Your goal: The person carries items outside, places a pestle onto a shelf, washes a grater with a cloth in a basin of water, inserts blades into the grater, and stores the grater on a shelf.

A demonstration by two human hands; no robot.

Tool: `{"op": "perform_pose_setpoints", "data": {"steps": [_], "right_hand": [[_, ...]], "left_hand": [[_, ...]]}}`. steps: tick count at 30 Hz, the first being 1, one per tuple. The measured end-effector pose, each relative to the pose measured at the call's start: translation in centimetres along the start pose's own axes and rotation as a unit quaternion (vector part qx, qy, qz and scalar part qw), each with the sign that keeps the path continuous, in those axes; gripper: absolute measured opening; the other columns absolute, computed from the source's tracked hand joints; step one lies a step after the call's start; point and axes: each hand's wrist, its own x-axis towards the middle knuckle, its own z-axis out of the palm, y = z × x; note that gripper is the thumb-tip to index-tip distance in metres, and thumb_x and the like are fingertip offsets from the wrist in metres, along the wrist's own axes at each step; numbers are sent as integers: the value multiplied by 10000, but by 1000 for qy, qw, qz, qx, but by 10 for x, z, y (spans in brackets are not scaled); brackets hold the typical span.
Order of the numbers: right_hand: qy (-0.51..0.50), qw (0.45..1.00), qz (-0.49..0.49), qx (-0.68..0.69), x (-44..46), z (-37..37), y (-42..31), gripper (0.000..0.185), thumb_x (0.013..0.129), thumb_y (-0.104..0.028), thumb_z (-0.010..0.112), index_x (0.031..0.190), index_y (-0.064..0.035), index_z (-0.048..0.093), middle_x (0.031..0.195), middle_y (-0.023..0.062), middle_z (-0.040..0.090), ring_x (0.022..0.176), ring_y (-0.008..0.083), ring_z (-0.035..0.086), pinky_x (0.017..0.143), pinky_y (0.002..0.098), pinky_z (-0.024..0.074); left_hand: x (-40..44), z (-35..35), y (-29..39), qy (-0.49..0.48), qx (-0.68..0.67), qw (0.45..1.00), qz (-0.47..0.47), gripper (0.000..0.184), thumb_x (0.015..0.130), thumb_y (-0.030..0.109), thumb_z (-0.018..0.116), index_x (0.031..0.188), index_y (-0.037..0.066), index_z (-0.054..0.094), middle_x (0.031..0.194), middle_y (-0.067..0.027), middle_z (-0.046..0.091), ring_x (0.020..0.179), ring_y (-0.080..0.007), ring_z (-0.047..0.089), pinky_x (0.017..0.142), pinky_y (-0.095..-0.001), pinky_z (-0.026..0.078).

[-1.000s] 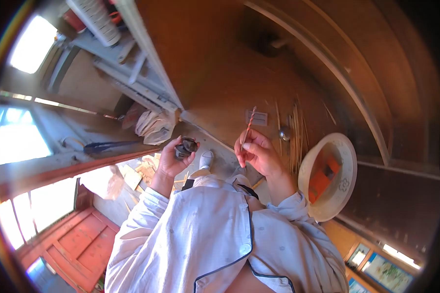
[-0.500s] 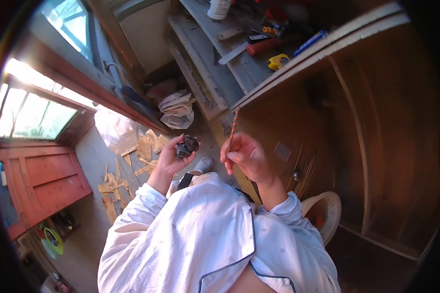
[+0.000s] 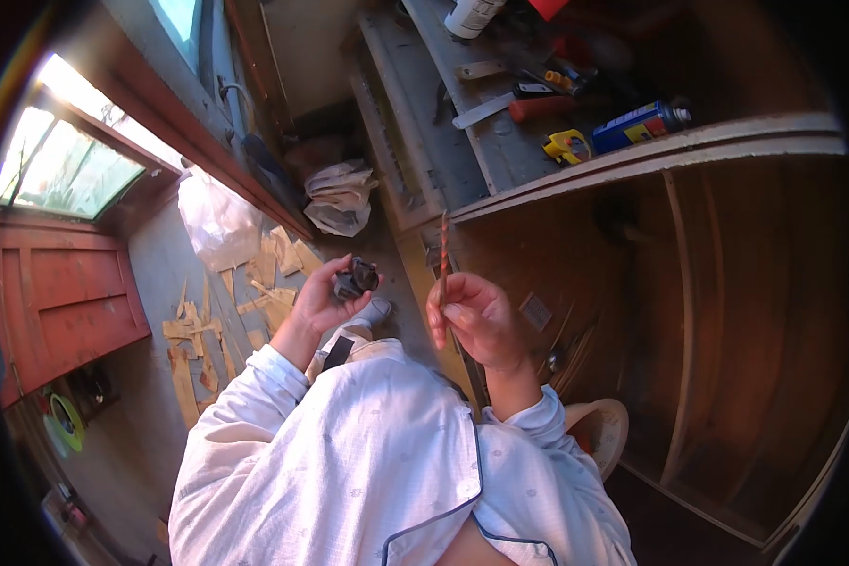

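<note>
My left hand (image 3: 321,304) is closed around a small, dark, rounded object (image 3: 358,277); its kind is not clear. In my right hand (image 3: 478,319), a thin pencil-like stick (image 3: 444,250) with orange and dark spiral stripes is pinched between thumb and fingers. The stick points upward, and its lower end is partly covered by the fingers. Both hands are in front of my body at about the same height, with a gap between them. The dark object and the stick are apart.
A shelf (image 3: 500,174) ahead holds a yellow tape measure (image 3: 568,147), a blue can (image 3: 635,127), a red-handled tool (image 3: 541,108) and a white container (image 3: 473,16). Wood scraps (image 3: 275,304) and a white plastic bag (image 3: 219,222) lie on the floor. A bucket (image 3: 613,429) stands at right.
The view has turned slightly, so the shelf and its contents appear farther right. My right hand sits a little lower, with the stick more upright. Both hands keep their hold.
</note>
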Motion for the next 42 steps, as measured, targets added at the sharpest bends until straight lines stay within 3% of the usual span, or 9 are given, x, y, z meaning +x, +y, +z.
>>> {"op": "perform_pose_setpoints", "data": {"steps": [6, 20, 29, 35, 42], "right_hand": [[-7, 998, 16, 55, 7, 0, 3, 153, 855, -94, 515, 959, 14, 544, 784, 87, 547, 621, 134, 534, 537, 248, 482], [-43, 994, 26, 100, 24, 2, 9, 214, 861, -157, 528, 978, 23, 534, 768, 84, 543, 605, 125, 529, 547, 240, 474], [-52, 985, 31, 159, 29, 2, 12, 207, 883, -128, 516, 1022, 25, 522, 797, 83, 543, 651, 133, 538, 556, 238, 465], [4, 988, 38, 150, 36, 5, 13, 242, 862, -88, 561, 1078, 18, 531, 867, 82, 579, 670, 128, 542, 578, 232, 448], [20, 995, 16, 93, 38, 4, 18, 199, 852, -77, 595, 1032, -13, 541, 884, 74, 594, 674, 119, 542, 577, 225, 440]], "left_hand": [[3, -16, 5, -13, -3, 1000, 9, 408, 894, 285, 514, 1130, -48, 517, 1113, -214, 561, 1079, -303, 551, 752, -381, 555], [-1, -20, 15, -14, -35, 999, 29, 312, 900, 246, 523, 1060, -21, 529, 1090, -209, 574, 1081, -343, 548, 724, -403, 565], [-2, -17, 19, -11, -38, 999, 32, 304, 900, 243, 522, 1059, -17, 524, 1090, -210, 574, 1076, -345, 551, 716, -404, 567], [-2, -16, 20, 10, -37, 999, 30, 300, 901, 244, 523, 1063, -9, 509, 1092, -210, 572, 1062, -346, 559, 694, -407, 563], [-5, -17, 18, 13, -29, 999, 43, 316, 889, 249, 547, 1062, -14, 522, 1072, -199, 582, 1053, -339, 564, 690, -401, 560]]}}
